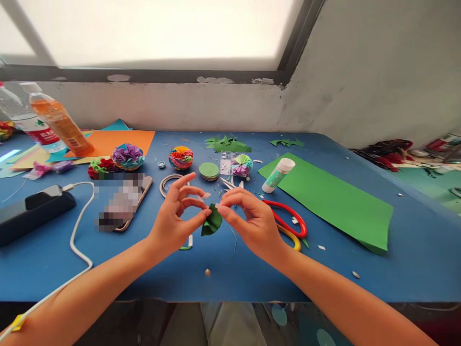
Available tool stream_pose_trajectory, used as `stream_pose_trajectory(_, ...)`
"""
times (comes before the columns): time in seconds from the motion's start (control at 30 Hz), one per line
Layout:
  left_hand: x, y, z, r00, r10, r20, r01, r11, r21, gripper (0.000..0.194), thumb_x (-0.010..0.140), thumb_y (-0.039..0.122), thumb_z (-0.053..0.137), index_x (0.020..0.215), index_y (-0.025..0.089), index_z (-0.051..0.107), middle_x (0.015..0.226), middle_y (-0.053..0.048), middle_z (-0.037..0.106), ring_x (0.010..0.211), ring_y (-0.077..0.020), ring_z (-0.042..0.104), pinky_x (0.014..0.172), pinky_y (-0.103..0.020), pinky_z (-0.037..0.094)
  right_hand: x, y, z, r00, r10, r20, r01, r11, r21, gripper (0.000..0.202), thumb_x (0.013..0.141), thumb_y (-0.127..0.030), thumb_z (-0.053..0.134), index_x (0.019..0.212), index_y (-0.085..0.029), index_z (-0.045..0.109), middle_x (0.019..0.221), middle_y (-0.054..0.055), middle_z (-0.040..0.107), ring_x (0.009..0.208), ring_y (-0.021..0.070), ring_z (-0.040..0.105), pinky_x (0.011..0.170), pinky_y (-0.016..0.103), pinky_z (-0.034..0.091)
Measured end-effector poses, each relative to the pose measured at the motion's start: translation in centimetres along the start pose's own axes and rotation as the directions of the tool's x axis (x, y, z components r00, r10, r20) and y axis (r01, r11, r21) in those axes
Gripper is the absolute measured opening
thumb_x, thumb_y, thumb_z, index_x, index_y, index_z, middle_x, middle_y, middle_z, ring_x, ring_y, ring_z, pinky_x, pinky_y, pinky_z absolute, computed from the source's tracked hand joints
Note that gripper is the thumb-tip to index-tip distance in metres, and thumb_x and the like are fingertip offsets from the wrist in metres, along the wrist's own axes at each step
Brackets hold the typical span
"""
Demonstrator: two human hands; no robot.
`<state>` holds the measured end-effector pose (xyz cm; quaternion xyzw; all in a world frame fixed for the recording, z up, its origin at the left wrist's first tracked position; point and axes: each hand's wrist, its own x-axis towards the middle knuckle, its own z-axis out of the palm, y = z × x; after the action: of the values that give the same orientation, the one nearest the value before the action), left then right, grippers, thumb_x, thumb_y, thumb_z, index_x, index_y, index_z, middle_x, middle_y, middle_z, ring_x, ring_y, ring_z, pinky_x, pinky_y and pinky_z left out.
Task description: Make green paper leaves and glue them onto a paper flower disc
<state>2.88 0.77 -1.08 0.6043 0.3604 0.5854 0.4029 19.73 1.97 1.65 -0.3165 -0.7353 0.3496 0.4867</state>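
Note:
My left hand (pixel 173 214) pinches a small folded piece of dark green paper (pixel 212 222) between thumb and finger, its other fingers spread. At the top edge of that paper, my right hand (pixel 250 218) is closed, thumb against forefinger, on a small whitish scrap (pixel 217 205). Behind my right hand lies a pair of scissors (pixel 304 223) with red and yellow handles, its blades partly covered. A roll of tape (pixel 163 185) is partly hidden behind my left hand. Just beyond both hands sits a stack of round green paper discs (pixel 209 170).
A glue stick (pixel 278 175) stands tilted by a large green sheet (pixel 334 204). Green offcuts (pixel 228 144) and colourful paper balls (pixel 181 158) lie farther back. To the left are a phone (pixel 124 202), a dark power bank (pixel 36 214) with a white cable, and drink bottles (pixel 61 120).

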Motion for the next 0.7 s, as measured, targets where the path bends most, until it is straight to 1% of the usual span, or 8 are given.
stream_pose_trajectory(0.07,0.01,-0.01,0.00,1.000,0.008,-0.013,-0.008,1.000,0.011,0.061,0.074,0.012,0.067,0.124,0.029,0.038,0.094,0.000,0.057,0.075,-0.0093,0.062,0.068,-0.022,0.053,0.11,-0.29,-0.32,0.996,-0.032,0.087,0.040,0.995,-0.093,0.008,0.083,-0.020,0.058,0.075,-0.020,0.059,0.078,0.001,0.059,0.074,0.0126,0.055,0.069,0.026,0.047)
stream_pose_trajectory(0.13,0.00,-0.02,-0.02,1.000,0.010,-0.013,-0.010,1.000,0.020,0.060,0.074,0.012,0.067,0.124,0.029,0.038,0.094,0.000,0.057,0.075,-0.0089,0.062,0.070,-0.022,0.053,0.21,-0.47,-0.59,0.985,-0.018,0.174,0.051,0.982,-0.184,0.005,0.083,-0.018,0.057,0.078,-0.019,0.059,0.080,0.002,0.059,0.075,0.0133,0.054,0.069,0.027,0.046)
stream_pose_trajectory(0.2,-0.03,-0.05,-0.04,1.000,0.007,-0.007,-0.007,1.000,0.028,0.060,0.075,0.012,0.066,0.125,0.029,0.038,0.095,0.000,0.057,0.076,-0.0088,0.062,0.071,-0.022,0.053,0.27,-0.53,-0.77,0.976,0.002,0.219,0.060,0.959,-0.276,0.006,0.085,-0.018,0.055,0.079,-0.019,0.059,0.082,0.002,0.059,0.075,0.0137,0.054,0.068,0.028,0.046)
stream_pose_trajectory(0.3,-0.05,-0.13,-0.07,1.000,-0.004,0.000,0.004,1.000,0.030,0.059,0.076,0.013,0.065,0.125,0.029,0.037,0.096,0.000,0.057,0.077,-0.0091,0.063,0.071,-0.022,0.053,0.31,-0.53,-0.87,0.970,0.014,0.242,0.081,0.922,-0.378,0.009,0.086,-0.017,0.052,0.079,-0.018,0.057,0.084,0.003,0.058,0.074,0.0132,0.053,0.066,0.027,0.044)
stream_pose_trajectory(0.43,-0.02,-0.16,-0.06,1.000,-0.007,0.004,0.007,1.000,0.019,0.058,0.077,0.013,0.064,0.125,0.029,0.037,0.095,0.000,0.057,0.077,-0.0092,0.063,0.072,-0.023,0.053,0.30,-0.47,-0.83,0.967,-0.003,0.254,0.116,0.895,-0.431,0.009,0.086,-0.016,0.050,0.080,-0.017,0.056,0.083,0.003,0.056,0.072,0.0124,0.052,0.065,0.026,0.043)
stream_pose_trajectory(0.6,0.00,-0.16,-0.06,1.000,-0.014,0.009,0.014,0.999,0.039,0.057,0.077,0.013,0.064,0.125,0.029,0.038,0.096,0.000,0.058,0.078,-0.0095,0.063,0.073,-0.024,0.054,0.05,-0.24,-0.76,0.973,-0.032,0.228,0.144,0.858,-0.493,0.009,0.086,-0.016,0.049,0.079,-0.018,0.055,0.081,0.003,0.057,0.070,0.0134,0.052,0.064,0.026,0.042)
stream_pose_trajectory(0.7,-0.05,-0.20,-0.04,1.000,0.002,0.005,-0.002,0.999,0.053,0.056,0.076,0.013,0.066,0.124,0.029,0.040,0.095,0.000,0.058,0.078,-0.0098,0.063,0.072,-0.023,0.054,-0.16,-0.08,-0.62,0.975,-0.063,0.213,0.169,0.832,-0.528,0.007,0.085,-0.016,0.050,0.080,-0.018,0.054,0.080,0.003,0.057,0.070,0.0134,0.051,0.063,0.026,0.041)
